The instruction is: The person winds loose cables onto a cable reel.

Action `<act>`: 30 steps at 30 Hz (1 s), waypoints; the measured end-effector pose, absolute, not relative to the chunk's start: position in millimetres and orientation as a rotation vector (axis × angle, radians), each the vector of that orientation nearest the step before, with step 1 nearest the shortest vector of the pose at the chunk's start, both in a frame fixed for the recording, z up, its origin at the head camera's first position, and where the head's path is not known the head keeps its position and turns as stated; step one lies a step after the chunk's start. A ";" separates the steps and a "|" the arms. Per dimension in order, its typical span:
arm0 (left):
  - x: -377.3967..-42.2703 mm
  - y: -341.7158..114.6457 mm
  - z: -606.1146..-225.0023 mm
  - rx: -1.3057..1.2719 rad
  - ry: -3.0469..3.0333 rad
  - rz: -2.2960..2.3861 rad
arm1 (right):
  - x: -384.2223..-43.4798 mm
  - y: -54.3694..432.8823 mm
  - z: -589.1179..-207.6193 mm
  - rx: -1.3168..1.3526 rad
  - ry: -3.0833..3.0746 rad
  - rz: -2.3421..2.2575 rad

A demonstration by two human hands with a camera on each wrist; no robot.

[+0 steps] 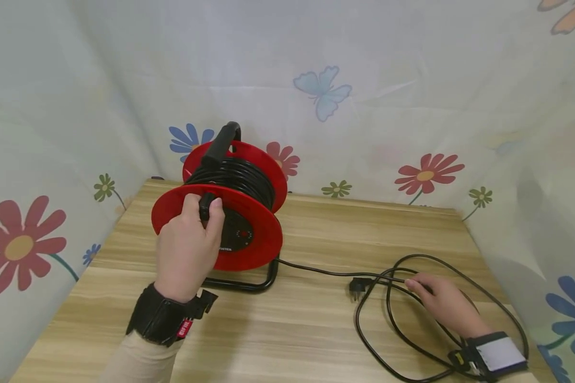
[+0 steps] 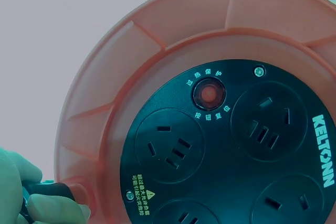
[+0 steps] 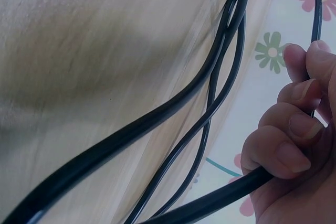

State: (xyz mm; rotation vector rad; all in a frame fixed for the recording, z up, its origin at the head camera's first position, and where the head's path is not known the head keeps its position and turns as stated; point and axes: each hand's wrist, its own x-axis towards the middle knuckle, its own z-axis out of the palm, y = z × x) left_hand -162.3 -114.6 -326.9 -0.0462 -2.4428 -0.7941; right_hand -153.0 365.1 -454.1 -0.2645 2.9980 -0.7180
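A red cable reel [image 1: 263,234] with black cable wound on its drum stands on a black tubular frame at the table's left. My left hand [image 1: 187,239] grips the black crank knob [image 1: 206,205] on the reel's front disc. In the left wrist view, the thumb and a finger pinch that knob [image 2: 50,190] beside the black socket panel [image 2: 220,145]. My right hand [image 1: 445,303] holds the black cable [image 1: 316,270] where it runs from the reel; in the right wrist view the fingers [image 3: 283,150] curl round it.
Loose cable loops [image 1: 364,330] lie on the right of the wooden table [image 1: 306,330], partly under my right hand. A black plug [image 1: 358,286] rests by the loops, prongs toward me. Flower-printed cloth [image 1: 364,133] hangs behind and at both sides.
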 end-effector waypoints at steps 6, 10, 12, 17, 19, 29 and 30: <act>-162.7 -114.2 -325.7 -0.066 -2.455 -0.768 | -153.6 364.6 -456.2 -0.238 2.973 -0.730; -162.1 -113.5 -325.5 -0.066 -2.463 -0.756 | -152.9 363.5 -459.1 -0.220 2.977 -0.708; -161.9 -112.9 -325.3 -0.070 -2.465 -0.740 | -152.8 362.8 -460.0 -0.215 2.984 -0.686; -161.3 -110.7 -324.5 -0.073 -2.486 -0.714 | -154.0 359.6 -458.7 -0.218 2.986 -0.655; -160.7 -109.5 -324.0 -0.076 -2.496 -0.714 | -154.3 358.0 -457.7 -0.227 2.974 -0.654; -159.8 -102.3 -324.1 -0.112 -2.480 -0.688 | -154.8 351.8 -458.2 -0.324 3.003 -0.671; -159.9 -101.5 -324.6 -0.116 -2.480 -0.682 | -154.9 350.9 -458.4 -0.343 3.013 -0.662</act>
